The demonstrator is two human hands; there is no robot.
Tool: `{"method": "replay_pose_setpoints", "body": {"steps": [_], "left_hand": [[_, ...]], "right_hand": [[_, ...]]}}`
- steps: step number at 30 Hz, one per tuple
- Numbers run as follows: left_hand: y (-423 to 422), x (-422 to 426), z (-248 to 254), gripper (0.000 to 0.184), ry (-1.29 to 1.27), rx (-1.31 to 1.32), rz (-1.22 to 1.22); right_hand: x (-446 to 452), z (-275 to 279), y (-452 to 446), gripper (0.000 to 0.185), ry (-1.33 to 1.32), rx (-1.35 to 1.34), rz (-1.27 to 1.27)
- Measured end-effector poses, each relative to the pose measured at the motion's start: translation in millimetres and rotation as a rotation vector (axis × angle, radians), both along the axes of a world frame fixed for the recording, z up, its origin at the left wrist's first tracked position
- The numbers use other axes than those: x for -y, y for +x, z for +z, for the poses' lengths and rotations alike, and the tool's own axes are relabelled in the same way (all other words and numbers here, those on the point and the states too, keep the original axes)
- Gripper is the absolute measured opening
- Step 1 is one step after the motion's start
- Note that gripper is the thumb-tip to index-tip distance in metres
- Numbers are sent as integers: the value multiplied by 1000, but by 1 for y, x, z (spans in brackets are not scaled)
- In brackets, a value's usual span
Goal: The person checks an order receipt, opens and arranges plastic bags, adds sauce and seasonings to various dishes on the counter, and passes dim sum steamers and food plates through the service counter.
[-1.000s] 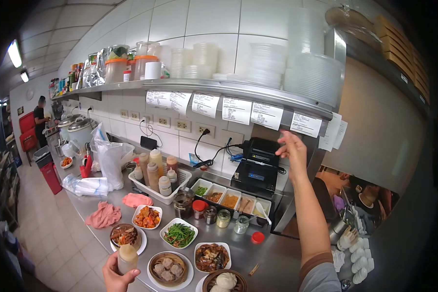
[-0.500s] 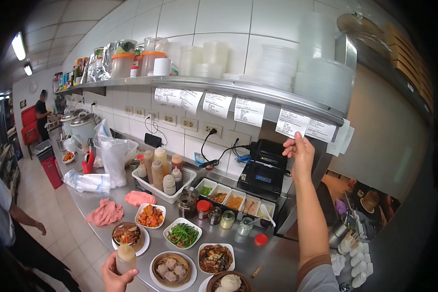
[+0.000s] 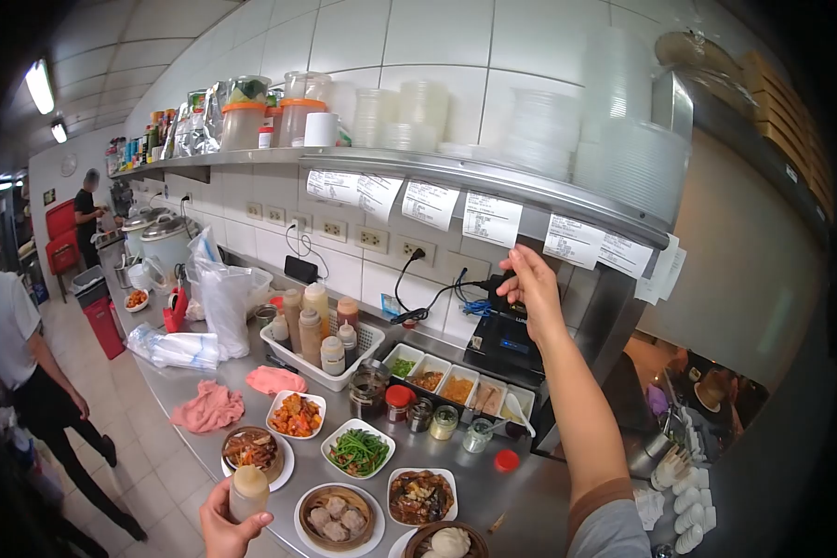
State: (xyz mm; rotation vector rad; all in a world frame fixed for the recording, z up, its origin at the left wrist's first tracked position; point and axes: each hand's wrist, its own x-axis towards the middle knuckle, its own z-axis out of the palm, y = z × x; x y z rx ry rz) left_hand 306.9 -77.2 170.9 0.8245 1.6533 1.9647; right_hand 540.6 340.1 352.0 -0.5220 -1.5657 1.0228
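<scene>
My left hand (image 3: pixel 228 525) is wrapped round a squeeze bottle (image 3: pixel 249 493) with pale contents, at the lower left. My right hand (image 3: pixel 530 290) is raised, its index finger extended and the others loosely bent. That fingertip is at the lower right corner of a printed slip (image 3: pixel 491 219) hanging from the shelf edge; contact is unclear. Two overlapping slips (image 3: pixel 572 240) hang further right, others further left. Below my right hand is a black printer (image 3: pixel 504 342). Near my left hand are a steamer of dumplings (image 3: pixel 337 517), green beans (image 3: pixel 358 450) and a bowl of dark food (image 3: pixel 422 497).
A basket of sauce bottles (image 3: pixel 324 372), small jars (image 3: pixel 444 423) and topping trays (image 3: pixel 456 388) stand along the wall. Pink cloths (image 3: pixel 206 406) and plastic bags (image 3: pixel 221 302) lie at left. One person (image 3: pixel 14 325) is in the left aisle, another (image 3: pixel 86 219) further back.
One slip has shifted right, beside the rightmost slip. My right hand went right with it, then came back left to another slip. A person has come into view at left.
</scene>
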Motion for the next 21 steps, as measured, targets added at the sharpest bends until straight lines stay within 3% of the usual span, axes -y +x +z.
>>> {"method": "replay_pose_setpoints", "body": {"steps": [4, 10, 14, 17, 21], "left_hand": [[-6, 1, -5, 65, -15, -25, 50], [-24, 1, -11, 65, 4, -81, 70], [-39, 3, -6, 70, -127, 74, -16], [-44, -8, -7, 72, -73, -91, 9], [-45, -14, -10, 68, -193, -188, 19]], "right_hand": [[-15, 9, -20, 37, 40, 49, 25], [-9, -2, -28, 40, 96, -78, -4], [-9, -8, -20, 38, 142, -112, -53], [2, -2, -12, 34, 105, -36, -42], [42, -34, 8, 53, 26, 100, 10]]}}
